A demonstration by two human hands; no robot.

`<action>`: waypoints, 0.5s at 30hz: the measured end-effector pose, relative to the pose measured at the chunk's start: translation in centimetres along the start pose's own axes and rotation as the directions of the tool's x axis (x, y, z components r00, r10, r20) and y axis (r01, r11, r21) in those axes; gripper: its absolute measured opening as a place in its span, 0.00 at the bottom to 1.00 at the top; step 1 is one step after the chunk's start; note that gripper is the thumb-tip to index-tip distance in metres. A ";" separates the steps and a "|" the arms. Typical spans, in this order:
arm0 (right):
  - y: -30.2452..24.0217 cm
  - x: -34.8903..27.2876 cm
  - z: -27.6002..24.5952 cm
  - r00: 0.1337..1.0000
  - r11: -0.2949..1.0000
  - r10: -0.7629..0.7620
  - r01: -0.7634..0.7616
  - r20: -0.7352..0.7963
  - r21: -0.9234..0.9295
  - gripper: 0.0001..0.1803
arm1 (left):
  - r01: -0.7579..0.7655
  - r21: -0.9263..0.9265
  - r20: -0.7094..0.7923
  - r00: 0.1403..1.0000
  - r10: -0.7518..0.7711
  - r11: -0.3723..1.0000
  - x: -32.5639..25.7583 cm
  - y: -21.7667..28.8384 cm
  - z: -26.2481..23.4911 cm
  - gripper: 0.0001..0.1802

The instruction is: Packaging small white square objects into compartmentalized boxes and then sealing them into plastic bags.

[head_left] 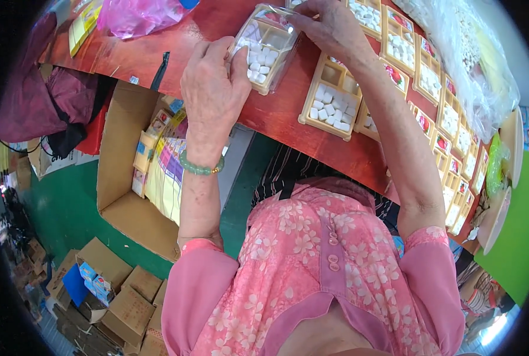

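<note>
A cream plastic tray with compartments [267, 83] sits inside a clear plastic bag [287, 66] at the table's front edge. White tile-like pieces [263, 57] fill its near compartment, and a pale folded item lies in another. My left hand [214, 80] grips the tray's left side, thumb over the bag and fingers curled around the edge. At the far right corner, my right hand [331, 26] pinches the bag's end; its fingertips are partly hidden. Just right of the bagged tray rests an unbagged tray [304, 111] with white pieces in it.
Rows of similar trays [429, 83] cover the red table [264, 115] to the right. A large clear bag of white pieces [475, 65] stands behind them. A pink plastic bag [140, 15] lies at the far left. An open cardboard box [119, 142] with packages stands below the edge.
</note>
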State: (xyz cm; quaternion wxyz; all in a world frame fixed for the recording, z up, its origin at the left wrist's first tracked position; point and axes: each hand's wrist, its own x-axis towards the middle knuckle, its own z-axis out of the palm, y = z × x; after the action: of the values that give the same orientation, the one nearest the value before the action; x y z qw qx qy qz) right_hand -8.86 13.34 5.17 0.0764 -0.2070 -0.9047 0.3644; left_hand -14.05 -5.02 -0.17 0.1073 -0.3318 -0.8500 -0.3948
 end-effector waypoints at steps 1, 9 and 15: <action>-0.1 0.1 0.0 1.000 1.000 0.016 -0.016 0.022 0.004 0.17 | -0.005 0.016 -0.009 1.000 0.005 1.000 0.1 -0.2 0.1 0.11; 1.0 0.7 0.8 0.990 0.990 -0.130 0.126 -0.061 -0.062 0.17 | -0.081 0.146 -0.062 0.994 0.091 0.986 1.1 -1.1 0.3 0.09; 0.4 0.6 0.6 0.991 0.988 -0.120 0.114 -0.057 -0.101 0.19 | -0.106 0.070 -0.087 0.990 0.112 0.992 1.6 -2.4 0.7 0.09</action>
State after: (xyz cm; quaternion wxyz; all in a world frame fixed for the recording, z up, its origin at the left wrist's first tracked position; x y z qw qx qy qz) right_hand -9.39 13.50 4.44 0.1160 -0.1684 -0.9292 0.3079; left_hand -16.74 -4.84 -1.39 0.1783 -0.3559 -0.8371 -0.3752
